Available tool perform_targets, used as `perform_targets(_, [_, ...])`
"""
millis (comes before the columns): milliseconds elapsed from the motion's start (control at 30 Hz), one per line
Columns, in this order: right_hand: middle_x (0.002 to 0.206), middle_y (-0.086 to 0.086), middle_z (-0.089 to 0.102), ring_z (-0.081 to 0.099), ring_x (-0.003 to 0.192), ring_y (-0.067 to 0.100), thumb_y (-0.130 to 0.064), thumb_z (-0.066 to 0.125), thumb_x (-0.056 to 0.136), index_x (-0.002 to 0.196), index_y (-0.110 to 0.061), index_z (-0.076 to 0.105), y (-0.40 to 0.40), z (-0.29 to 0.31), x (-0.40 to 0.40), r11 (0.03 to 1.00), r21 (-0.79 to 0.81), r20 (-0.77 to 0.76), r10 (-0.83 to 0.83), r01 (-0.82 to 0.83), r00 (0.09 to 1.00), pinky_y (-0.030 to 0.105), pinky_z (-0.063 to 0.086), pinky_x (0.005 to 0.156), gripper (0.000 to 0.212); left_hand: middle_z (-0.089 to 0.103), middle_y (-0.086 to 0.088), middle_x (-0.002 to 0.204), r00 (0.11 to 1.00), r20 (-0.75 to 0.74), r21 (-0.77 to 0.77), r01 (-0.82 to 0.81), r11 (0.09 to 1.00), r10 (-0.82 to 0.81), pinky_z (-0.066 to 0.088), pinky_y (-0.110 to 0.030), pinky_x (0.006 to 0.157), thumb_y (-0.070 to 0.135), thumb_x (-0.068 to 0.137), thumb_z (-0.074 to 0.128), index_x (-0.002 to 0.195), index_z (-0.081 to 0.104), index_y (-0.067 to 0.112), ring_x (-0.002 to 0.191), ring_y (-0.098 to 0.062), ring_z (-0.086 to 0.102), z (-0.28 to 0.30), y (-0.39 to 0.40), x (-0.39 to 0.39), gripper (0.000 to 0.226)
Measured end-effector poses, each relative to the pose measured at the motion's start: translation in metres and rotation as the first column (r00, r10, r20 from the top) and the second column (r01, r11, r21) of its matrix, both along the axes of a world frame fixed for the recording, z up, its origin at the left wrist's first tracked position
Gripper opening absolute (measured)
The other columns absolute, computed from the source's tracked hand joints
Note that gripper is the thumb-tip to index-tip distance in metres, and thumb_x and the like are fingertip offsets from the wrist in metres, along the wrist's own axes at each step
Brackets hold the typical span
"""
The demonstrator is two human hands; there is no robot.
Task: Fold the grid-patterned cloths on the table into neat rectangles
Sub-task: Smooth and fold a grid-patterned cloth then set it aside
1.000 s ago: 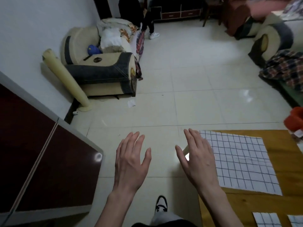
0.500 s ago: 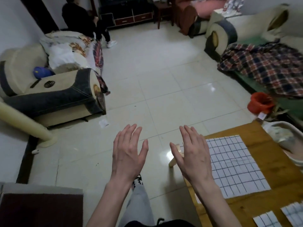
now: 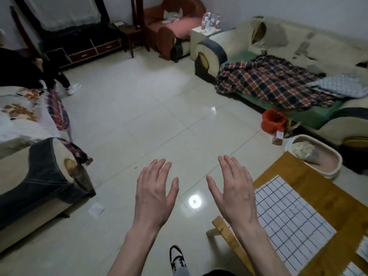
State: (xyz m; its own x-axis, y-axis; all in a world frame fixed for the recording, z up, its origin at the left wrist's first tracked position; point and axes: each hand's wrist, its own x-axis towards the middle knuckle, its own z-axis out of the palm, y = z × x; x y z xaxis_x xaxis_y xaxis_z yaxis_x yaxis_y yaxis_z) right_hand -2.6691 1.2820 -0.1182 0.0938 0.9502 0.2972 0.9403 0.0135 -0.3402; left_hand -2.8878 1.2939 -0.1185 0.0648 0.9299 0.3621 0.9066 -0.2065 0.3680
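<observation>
Not started: the large grid cloth (image 3: 286,218) lies flat and unfolded on the worktop (image 3: 326,194), with edges of more cloths (image 3: 362,250) at frame right. Left hand (image 3: 154,196) and right hand (image 3: 236,193) hover spread and empty over the floor, touching nothing.

— What sort of place is this?
— A home's living room: a worn cream sofa (image 3: 278,42) on the right under a plaid blanket (image 3: 274,84), an armchair (image 3: 39,176) on the left.
— Anything else?
— A dark TV cabinet (image 3: 83,48) at the far wall, pale floor tiles (image 3: 149,116) throughout.
</observation>
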Motion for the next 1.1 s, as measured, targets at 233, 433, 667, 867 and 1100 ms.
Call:
perform_targets(233, [0.157,0.005,0.048,0.036,0.151,0.021,-0.052,0.044,0.104,0.154,-0.015,0.043,0.050,0.010,0.000,0.982,-0.011,0.019,-0.190,0.190,0.982,0.045,0.030,0.124,0.062,0.060,-0.008,0.144,0.976,0.039,0.046,0.211,0.976,-0.213,0.041,-0.053,0.113,0.037,0.101,0.052,0.137,0.062,0.010,0.141,-0.029,0.049,0.000,0.102,0.004,0.047])
perform_targets(433, [0.158,0.003,0.047,0.035,0.152,0.020,-0.052,0.047,0.106,0.155,-0.017,0.041,0.086,0.002,0.010,0.944,-0.044,0.007,-0.327,0.327,0.945,0.044,0.028,0.125,0.061,0.061,-0.008,0.142,0.935,0.046,0.055,0.348,0.936,-0.350,0.042,-0.052,0.112,0.035,0.100,0.055,0.136,0.062,0.010,0.140,-0.029,0.050,-0.003,0.170,0.029,0.045])
perform_targets(667, [0.159,0.002,0.045,0.033,0.152,0.019,-0.059,0.034,0.105,0.157,-0.019,0.038,0.145,-0.013,0.034,0.879,-0.054,-0.025,-0.476,0.474,0.879,0.041,0.023,0.127,0.065,0.061,-0.007,0.141,0.862,0.016,0.081,0.503,0.860,-0.506,0.044,-0.053,0.111,0.036,0.100,0.054,0.136,0.062,0.012,0.139,-0.028,0.050,-0.009,0.252,0.073,0.043])
perform_targets(867, [0.160,0.004,0.044,0.032,0.152,0.020,-0.057,0.035,0.104,0.157,-0.019,0.038,0.208,-0.024,0.071,0.800,-0.069,-0.092,-0.600,0.596,0.795,0.041,0.022,0.127,0.065,0.061,-0.005,0.143,0.792,-0.025,0.045,0.610,0.791,-0.610,0.042,-0.051,0.112,0.037,0.102,0.052,0.137,0.062,0.013,0.141,-0.027,0.050,-0.008,0.328,0.120,0.043])
perform_targets(1100, [0.161,0.003,0.042,0.030,0.153,0.019,-0.057,0.036,0.104,0.157,-0.019,0.036,0.263,-0.027,0.112,0.741,-0.089,-0.096,-0.671,0.665,0.735,0.040,0.021,0.127,0.066,0.060,-0.005,0.143,0.716,-0.054,0.039,0.698,0.715,-0.696,0.042,-0.051,0.113,0.037,0.102,0.054,0.137,0.061,0.014,0.142,-0.026,0.049,-0.008,0.400,0.177,0.042])
